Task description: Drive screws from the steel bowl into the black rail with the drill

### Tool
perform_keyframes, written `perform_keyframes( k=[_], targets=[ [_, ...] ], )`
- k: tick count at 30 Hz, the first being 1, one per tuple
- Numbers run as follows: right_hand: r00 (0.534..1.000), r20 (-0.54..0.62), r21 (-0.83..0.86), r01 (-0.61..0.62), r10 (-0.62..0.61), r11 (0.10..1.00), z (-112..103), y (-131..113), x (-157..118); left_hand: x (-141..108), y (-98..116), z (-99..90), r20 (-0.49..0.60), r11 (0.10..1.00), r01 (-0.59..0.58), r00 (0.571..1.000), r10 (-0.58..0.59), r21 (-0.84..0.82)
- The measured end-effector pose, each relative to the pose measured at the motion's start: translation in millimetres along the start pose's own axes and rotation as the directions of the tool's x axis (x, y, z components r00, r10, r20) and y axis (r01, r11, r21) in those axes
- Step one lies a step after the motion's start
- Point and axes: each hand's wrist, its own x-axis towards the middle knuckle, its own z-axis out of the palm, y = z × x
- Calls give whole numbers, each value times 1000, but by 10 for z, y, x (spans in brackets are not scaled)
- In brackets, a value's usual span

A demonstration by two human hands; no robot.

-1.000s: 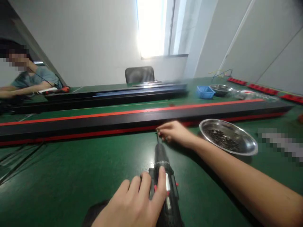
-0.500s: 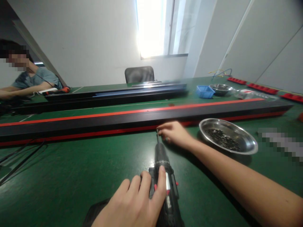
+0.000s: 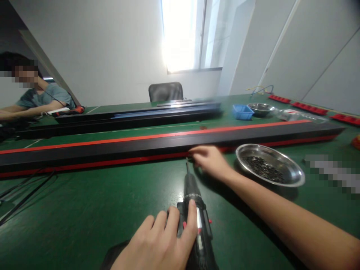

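Observation:
My left hand (image 3: pixel 161 238) is wrapped round a black cordless drill (image 3: pixel 194 210), which lies on its side with its long bit pointing away from me. The bit's tip is close to the red lower edge of a long black bar (image 3: pixel 152 144). Just past that tip, my right hand (image 3: pixel 209 159) has its thumb and fingers pinched together against the bar's edge. What they hold, if anything, is too small and blurred to make out. Right of this hand stands a steel bowl (image 3: pixel 292 176) with many small dark screws (image 3: pixel 263 167) in it.
Behind lie more long dark bars (image 3: pixel 126 122), a blue basket (image 3: pixel 242 112) and a second steel bowl (image 3: pixel 261 108). Red strips (image 3: pixel 309 108) line the right side of the green table (image 3: pixel 92 210). Black cables (image 3: pixel 28 195) trail at left. Another person (image 3: pixel 42 99) sits far left.
My right fingertips have shifted slightly away from the bit's tip, toward the bar and to the right. The left hand keeps its grip on the drill. The view has tilted a little.

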Motion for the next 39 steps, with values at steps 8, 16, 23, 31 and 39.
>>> perform_keyframes(
  k=[8, 16, 23, 31, 39],
  targets=[
    [995, -71, -565, 21, -74, 825, -828, -214, -343, 71, -76, 10, 88, 997, 5, 996, 2, -78],
    [899, -388, -857, -270, -204, 439, -1475, -25, -427, 155, -120, -68, 153, 977, 99, 986, -70, -191],
    [940, -285, -780, -340, 186, 526, -1657, 188, -392, 149, -129, -79, 181, 965, 113, 981, -71, -236],
    [950, -62, -809, -227, 306, 542, -1661, 312, -414, 155, -117, -67, 155, 975, 98, 986, -67, -199],
    [944, -190, -768, -314, 270, 559, -1657, 251, -403, -42, -16, 2, 36, 999, 7, 999, -9, 49]
  ],
)
